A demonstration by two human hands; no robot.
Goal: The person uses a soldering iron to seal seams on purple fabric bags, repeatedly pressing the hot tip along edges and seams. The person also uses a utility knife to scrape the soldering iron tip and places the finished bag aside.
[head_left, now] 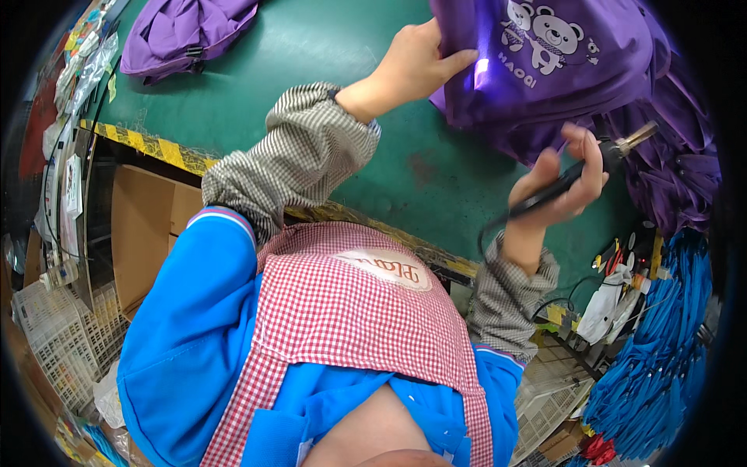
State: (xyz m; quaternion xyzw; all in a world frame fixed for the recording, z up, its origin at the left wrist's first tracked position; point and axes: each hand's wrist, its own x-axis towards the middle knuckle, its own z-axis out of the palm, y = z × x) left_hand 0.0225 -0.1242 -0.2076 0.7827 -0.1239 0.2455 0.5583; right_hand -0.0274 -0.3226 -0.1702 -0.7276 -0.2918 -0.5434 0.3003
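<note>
— Your right hand [562,180] is wrapped around a black corded hand tool [580,173], its metal tip pointing up and to the right, away from the cloth. How steady does that feel?

— Steady enough. What about the other one?

— Your left hand [408,66] lies flat on the purple bag [545,58], fingers spread and pressing, gripping nothing. A bright spot glows on the fabric just beside your fingertips. I judge you do best to keep the cloth taut under that palm and bring the tip down close to the lit spot, with your fingers clear of it.

— Anything in my way?

— The tool's cord loops down past your right wrist and could snag on the edge of the green surface [311,54]. More purple fabric [677,171] is heaped just right of the tool. Blue straps [661,350] hang below that. Farther off, a second purple bag [187,35] lies at the far left of the surface, well apart from your work.
</note>
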